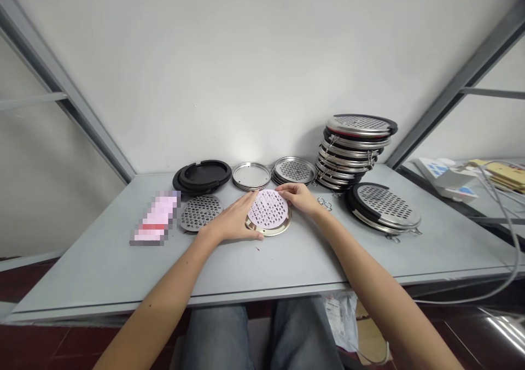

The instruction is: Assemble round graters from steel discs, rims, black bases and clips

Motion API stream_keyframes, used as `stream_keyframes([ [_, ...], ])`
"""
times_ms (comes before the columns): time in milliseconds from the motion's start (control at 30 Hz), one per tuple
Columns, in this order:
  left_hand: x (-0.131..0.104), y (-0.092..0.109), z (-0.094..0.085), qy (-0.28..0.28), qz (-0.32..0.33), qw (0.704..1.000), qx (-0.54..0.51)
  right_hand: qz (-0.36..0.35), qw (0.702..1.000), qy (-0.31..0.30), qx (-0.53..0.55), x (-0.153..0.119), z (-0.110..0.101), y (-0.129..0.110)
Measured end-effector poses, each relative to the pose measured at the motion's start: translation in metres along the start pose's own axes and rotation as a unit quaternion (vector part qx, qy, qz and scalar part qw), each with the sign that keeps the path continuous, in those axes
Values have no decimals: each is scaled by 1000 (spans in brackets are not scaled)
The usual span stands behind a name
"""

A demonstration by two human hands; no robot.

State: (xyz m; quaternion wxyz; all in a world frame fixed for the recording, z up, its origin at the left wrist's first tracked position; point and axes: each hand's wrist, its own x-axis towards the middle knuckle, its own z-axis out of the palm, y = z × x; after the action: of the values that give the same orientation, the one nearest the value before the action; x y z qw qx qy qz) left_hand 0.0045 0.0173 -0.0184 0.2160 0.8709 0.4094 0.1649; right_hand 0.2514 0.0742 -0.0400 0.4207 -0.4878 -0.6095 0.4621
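A perforated disc (268, 209), pinkish in the light, lies tilted over a shallow metal ring-shaped plate (275, 232) on the table. My left hand (235, 218) is at its left side, fingers on the disc's upper left edge and thumb low by the plate's front rim. At the upper right edge, my right hand (298, 196) pinches the disc between thumb and fingers. Left of my left hand lie dark perforated discs (200, 212). Behind the hands are stacked plain metal plates (251, 175) and a stack of plates with perforated discs (294, 170).
Black round trays (205, 174) sit at the back left, near a blurred pink object (157, 217). A tall stack of finished-looking round units (356, 146) stands back right, a shorter one (385, 203) before it. Small metal rings (325, 203) lie between. A white cable hangs at the right.
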Motion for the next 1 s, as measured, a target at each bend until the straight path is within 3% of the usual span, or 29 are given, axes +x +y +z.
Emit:
stream_keyframes([
  [200,1,4,-2,16,11,1000,0,-40,999,-13,-17,-3,-8,-6],
  [633,0,1,1,16,-31,999,-4,-67,977,183,92,1,-22,-11],
  [1000,0,0,2,10,-23,1000,-1,-75,971,202,106,3,-18,-9],
])
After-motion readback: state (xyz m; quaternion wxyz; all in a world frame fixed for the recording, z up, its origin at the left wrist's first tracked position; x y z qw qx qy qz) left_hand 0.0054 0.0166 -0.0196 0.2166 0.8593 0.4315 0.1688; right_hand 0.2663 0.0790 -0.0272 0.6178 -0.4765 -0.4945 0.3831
